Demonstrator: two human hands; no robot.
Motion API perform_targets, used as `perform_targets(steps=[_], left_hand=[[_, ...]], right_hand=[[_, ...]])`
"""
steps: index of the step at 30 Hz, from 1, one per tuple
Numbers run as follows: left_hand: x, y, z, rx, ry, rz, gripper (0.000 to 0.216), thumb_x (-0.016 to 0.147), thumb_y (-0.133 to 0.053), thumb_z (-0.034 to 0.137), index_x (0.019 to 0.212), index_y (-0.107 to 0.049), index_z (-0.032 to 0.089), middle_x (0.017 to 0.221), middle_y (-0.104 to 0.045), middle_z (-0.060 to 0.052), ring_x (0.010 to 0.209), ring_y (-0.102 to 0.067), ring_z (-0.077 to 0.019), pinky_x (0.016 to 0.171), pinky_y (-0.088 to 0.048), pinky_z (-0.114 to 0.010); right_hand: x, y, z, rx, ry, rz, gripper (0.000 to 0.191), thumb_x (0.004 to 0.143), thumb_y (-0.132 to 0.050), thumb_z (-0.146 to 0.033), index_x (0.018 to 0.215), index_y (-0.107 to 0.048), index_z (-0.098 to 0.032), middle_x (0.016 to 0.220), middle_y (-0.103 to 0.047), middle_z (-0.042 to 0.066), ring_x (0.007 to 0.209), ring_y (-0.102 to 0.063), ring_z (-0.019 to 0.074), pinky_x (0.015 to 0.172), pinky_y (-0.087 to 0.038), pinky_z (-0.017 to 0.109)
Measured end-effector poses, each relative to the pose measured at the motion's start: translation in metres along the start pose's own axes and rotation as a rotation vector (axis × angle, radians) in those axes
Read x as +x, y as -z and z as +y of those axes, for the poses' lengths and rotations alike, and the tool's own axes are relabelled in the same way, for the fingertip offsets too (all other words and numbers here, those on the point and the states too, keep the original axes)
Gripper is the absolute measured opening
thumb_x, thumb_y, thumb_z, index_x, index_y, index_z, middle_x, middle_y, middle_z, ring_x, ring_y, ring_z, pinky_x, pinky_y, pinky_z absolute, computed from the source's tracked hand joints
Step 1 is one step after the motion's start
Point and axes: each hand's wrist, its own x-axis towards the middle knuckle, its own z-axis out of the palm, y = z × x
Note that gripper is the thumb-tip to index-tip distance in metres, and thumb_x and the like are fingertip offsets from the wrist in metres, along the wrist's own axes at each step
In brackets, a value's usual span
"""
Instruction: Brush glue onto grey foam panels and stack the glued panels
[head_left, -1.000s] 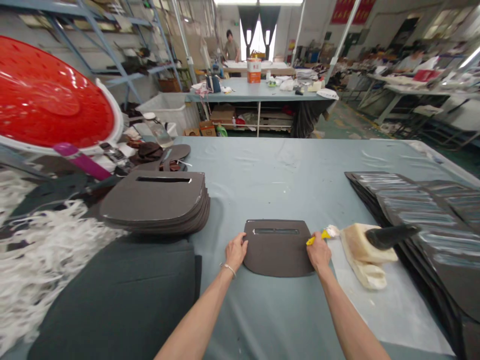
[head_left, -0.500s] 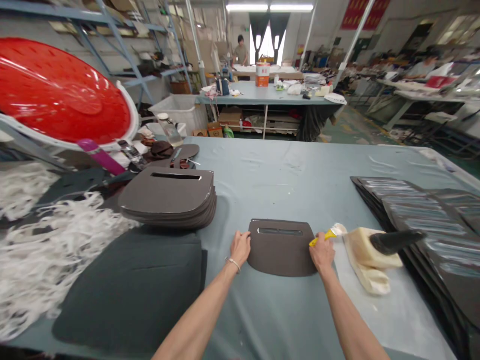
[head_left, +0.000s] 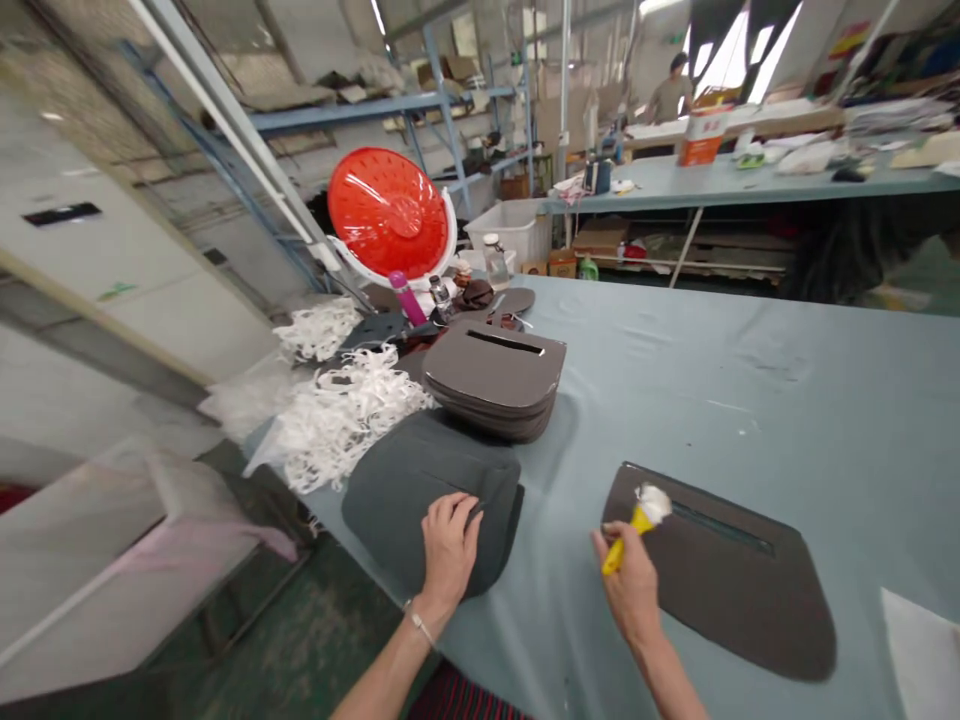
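Observation:
My left hand [head_left: 451, 540] is on the dark grey-green fabric panels [head_left: 405, 500], its curled fingers pinching the top panel near its slit. A bracelet circles that wrist. My right hand [head_left: 630, 585] grips a yellow-handled brush [head_left: 637, 530] with whitish bristles, tilted up over the edge of a flat brown panel [head_left: 727, 590]. This panel lies on the table and has a long narrow slot near its far edge. The right fingertips are by its left corner; whether they touch it I cannot tell.
Behind my left hand stands a stack of slotted brown panels [head_left: 495, 370]. White strips [head_left: 352, 415] lie heaped left of it, near a purple cylinder [head_left: 406, 298] and a red basin [head_left: 390, 212]. A white sheet [head_left: 922, 640] is at right. Another person [head_left: 667, 95] stands far back.
My view has turned left. My left hand has moved from the single brown panel to the fabric panels. My right hand, still holding the brush, has gone from that panel's right side to its left.

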Motion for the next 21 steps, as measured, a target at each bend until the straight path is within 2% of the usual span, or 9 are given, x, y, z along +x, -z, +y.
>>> perform_targets(steps=[1, 3, 5, 7, 9, 12, 15, 18, 21], left_hand=[[0.000, -0.001, 0.002, -0.064, 0.006, 0.018, 0.022, 0.088, -0.045, 0.026, 0.101, -0.061, 0.023, 0.104, -0.059, -0.008, 0.099, -0.052, -0.0218, 0.085, -0.043, -0.039], [0.001, -0.003, 0.009, -0.196, 0.011, 0.027, 0.022, 0.088, -0.043, 0.025, 0.100, -0.061, 0.022, 0.102, -0.059, -0.007, 0.098, -0.054, -0.0197, 0.086, -0.044, -0.037], [0.003, -0.001, 0.013, -0.319, 0.008, -0.037, 0.026, 0.089, -0.042, 0.026, 0.110, -0.057, 0.023, 0.105, -0.060, -0.006, 0.098, -0.056, -0.0171, 0.087, -0.046, -0.034], [0.006, 0.004, 0.009, -0.344, 0.039, -0.082, 0.034, 0.089, -0.041, 0.030, 0.122, -0.048, 0.023, 0.111, -0.059, -0.006, 0.100, -0.056, -0.0158, 0.088, -0.045, -0.032], [0.012, 0.013, -0.006, -0.200, 0.139, -0.018, 0.044, 0.088, -0.044, 0.037, 0.128, -0.042, 0.020, 0.119, -0.055, -0.009, 0.109, -0.052, -0.0193, 0.093, -0.042, -0.036], [0.026, 0.027, -0.037, 0.155, 0.361, 0.099, 0.061, 0.080, -0.050, 0.050, 0.127, -0.043, 0.012, 0.126, -0.048, -0.019, 0.119, -0.043, -0.0318, 0.096, -0.035, -0.049], [0.040, 0.035, -0.060, 0.277, 0.485, -0.052, 0.072, 0.073, -0.052, 0.060, 0.125, -0.044, 0.012, 0.117, -0.054, -0.020, 0.109, -0.049, -0.0373, 0.087, -0.038, -0.053], [0.052, 0.030, -0.059, 0.152, 0.426, -0.230, 0.060, 0.075, -0.051, 0.055, 0.119, -0.049, 0.014, 0.104, -0.062, -0.015, 0.098, -0.057, -0.0323, 0.084, -0.042, -0.044], [0.053, 0.008, -0.029, -0.074, 0.280, -0.312, 0.045, 0.078, -0.049, 0.049, 0.109, -0.052, 0.017, 0.102, -0.064, -0.011, 0.095, -0.060, -0.0257, 0.081, -0.045, -0.034]], right_hand=[[-0.002, -0.023, -0.025, 0.133, 0.016, -0.107, 0.032, 0.082, -0.050, -0.047, 0.096, -0.051, -0.018, 0.089, -0.059, 0.008, 0.081, -0.057, 0.0188, 0.074, -0.044, 0.029], [-0.006, -0.062, -0.067, 0.330, -0.020, -0.238, 0.034, 0.078, -0.055, -0.046, 0.098, -0.049, -0.020, 0.091, -0.060, 0.006, 0.080, -0.058, 0.0174, 0.073, -0.045, 0.028], [-0.009, -0.085, -0.090, 0.458, -0.095, -0.276, 0.033, 0.075, -0.058, -0.045, 0.094, -0.048, -0.020, 0.086, -0.060, 0.003, 0.074, -0.058, 0.0162, 0.068, -0.045, 0.027], [-0.008, -0.094, -0.095, 0.499, -0.171, -0.246, 0.029, 0.074, -0.059, -0.042, 0.089, -0.046, -0.021, 0.078, -0.057, 0.000, 0.065, -0.055, 0.0146, 0.062, -0.044, 0.026], [-0.007, -0.091, -0.087, 0.455, -0.212, -0.199, 0.025, 0.072, -0.058, -0.038, 0.084, -0.044, -0.022, 0.071, -0.054, -0.003, 0.058, -0.051, 0.0132, 0.057, -0.041, 0.024], [-0.006, -0.075, -0.073, 0.339, -0.213, -0.158, 0.020, 0.072, -0.056, -0.034, 0.081, -0.042, -0.022, 0.067, -0.050, -0.005, 0.056, -0.047, 0.0125, 0.057, -0.038, 0.024], [-0.008, -0.060, -0.068, 0.297, -0.205, -0.142, 0.017, 0.073, -0.052, -0.032, 0.081, -0.041, -0.022, 0.069, -0.049, -0.004, 0.058, -0.048, 0.0126, 0.059, -0.038, 0.023], [-0.010, -0.045, -0.063, 0.263, -0.202, -0.069, 0.013, 0.075, -0.049, -0.031, 0.081, -0.040, -0.022, 0.071, -0.048, -0.004, 0.060, -0.048, 0.0124, 0.060, -0.038, 0.023], [-0.010, -0.018, -0.037, 0.157, -0.203, 0.061, 0.011, 0.077, -0.046, -0.030, 0.082, -0.041, -0.022, 0.072, -0.048, -0.003, 0.062, -0.048, 0.0125, 0.062, -0.038, 0.022]])
